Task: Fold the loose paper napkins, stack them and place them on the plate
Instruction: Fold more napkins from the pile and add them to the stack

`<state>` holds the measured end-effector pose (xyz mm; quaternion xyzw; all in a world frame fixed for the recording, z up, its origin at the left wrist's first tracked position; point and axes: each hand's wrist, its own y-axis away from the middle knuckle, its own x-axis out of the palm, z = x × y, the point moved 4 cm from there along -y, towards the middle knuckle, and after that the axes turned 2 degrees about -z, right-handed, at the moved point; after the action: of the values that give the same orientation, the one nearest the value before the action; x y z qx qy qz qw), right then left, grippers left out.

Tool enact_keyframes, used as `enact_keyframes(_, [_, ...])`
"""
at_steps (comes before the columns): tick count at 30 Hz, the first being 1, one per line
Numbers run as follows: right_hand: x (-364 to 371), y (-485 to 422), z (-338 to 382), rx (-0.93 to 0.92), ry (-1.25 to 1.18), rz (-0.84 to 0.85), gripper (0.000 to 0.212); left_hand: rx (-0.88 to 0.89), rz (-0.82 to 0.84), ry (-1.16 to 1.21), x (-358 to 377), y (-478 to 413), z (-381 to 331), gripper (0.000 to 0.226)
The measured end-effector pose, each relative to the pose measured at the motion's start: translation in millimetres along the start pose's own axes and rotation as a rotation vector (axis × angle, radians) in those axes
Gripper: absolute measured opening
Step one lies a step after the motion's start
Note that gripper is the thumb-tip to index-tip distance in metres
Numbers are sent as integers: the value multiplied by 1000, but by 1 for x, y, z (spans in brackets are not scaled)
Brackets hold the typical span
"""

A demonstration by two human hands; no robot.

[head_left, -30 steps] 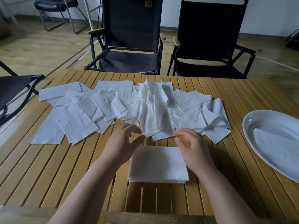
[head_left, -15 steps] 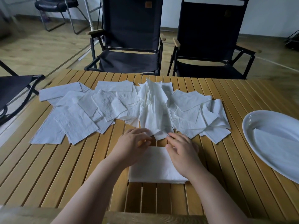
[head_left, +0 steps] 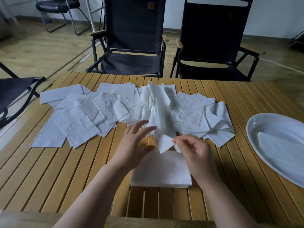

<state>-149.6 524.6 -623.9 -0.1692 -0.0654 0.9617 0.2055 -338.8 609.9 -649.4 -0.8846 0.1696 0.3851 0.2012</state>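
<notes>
Both hands have left the stack (head_left: 161, 171) by the counter's (head_left: 65, 178) near edge: right hand (head_left: 195, 150) apparently pinches a loose napkin (head_left: 164, 143) hanging just left of its fingers (head_left: 178, 142); left hand (head_left: 134, 143), spread and empty, flanks it.

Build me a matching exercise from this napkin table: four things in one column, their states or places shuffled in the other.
Things
1. left hand
2. right hand
3. neat stack of folded white paper napkins
4. white oval plate

States or places
A. pinches a loose white paper napkin
B. at the right of the slatted wooden table, with one folded napkin in it
C. open, holding nothing
D. at the table's front edge, nearest the person

Pairs: 1-C, 2-A, 3-D, 4-B
</notes>
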Motion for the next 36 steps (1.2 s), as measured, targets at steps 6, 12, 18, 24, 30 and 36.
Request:
enact_keyframes(6, [0, 0, 3, 147, -325, 15, 15, -38, -13, -15, 0, 0, -2, 34])
enact_keyframes(12, [-4, 1, 2, 243, -531, 27, 5, -65, -31, 42, -2, 1, -3, 24])
enact_keyframes(18, [-1, -1, 3, 326, -763, 96, 12, -66, 11, 75, -1, 1, -6, 26])
enact_keyframes(24, [-8, -7, -5, 400, -824, -32, 11, -173, -7, 419, -11, 5, 2, 36])
enact_keyframes(30, [-6, -6, -13, 420, -572, 4, 22, -314, -66, 768, -22, 13, 3, 21])
enact_keyframes(36, [-8, -4, -8, 290, -256, 16, 31, -272, 4, 800, -24, 15, -4, 24])
